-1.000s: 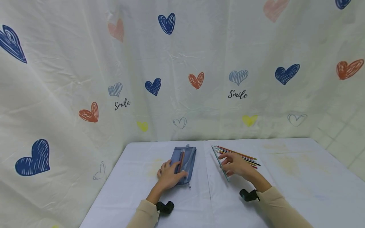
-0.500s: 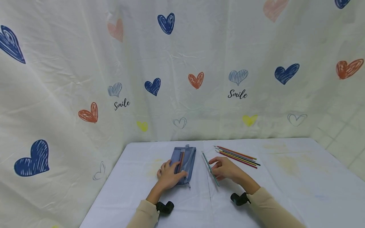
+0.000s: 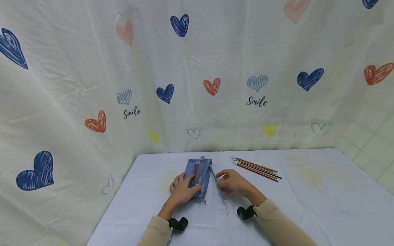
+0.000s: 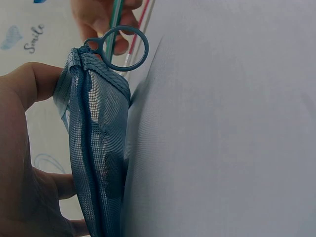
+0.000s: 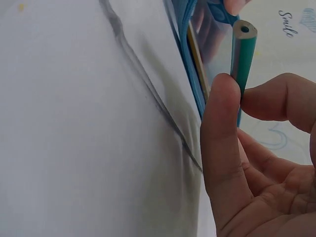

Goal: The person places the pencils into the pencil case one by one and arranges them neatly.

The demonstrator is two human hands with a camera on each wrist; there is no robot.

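Your left hand (image 3: pixel 182 191), fingers spread, presses on the blue mesh pouch (image 3: pixel 204 173) near the back of the counter (image 3: pixel 326 191), while your right hand (image 3: pixel 232 181) pinches a green pencil (image 5: pixel 243 61) between thumb and finger at the pouch's right side. You have counter surface running from the pouch to its left edge, and a strip of it separates your right hand from the coloured pencils (image 3: pixel 256 168). Mesh blurs the pouch's contents, your sleeves (image 3: pixel 284 223) are cut off below, and whether the green pencil's far tip touches the pouch cannot be told.
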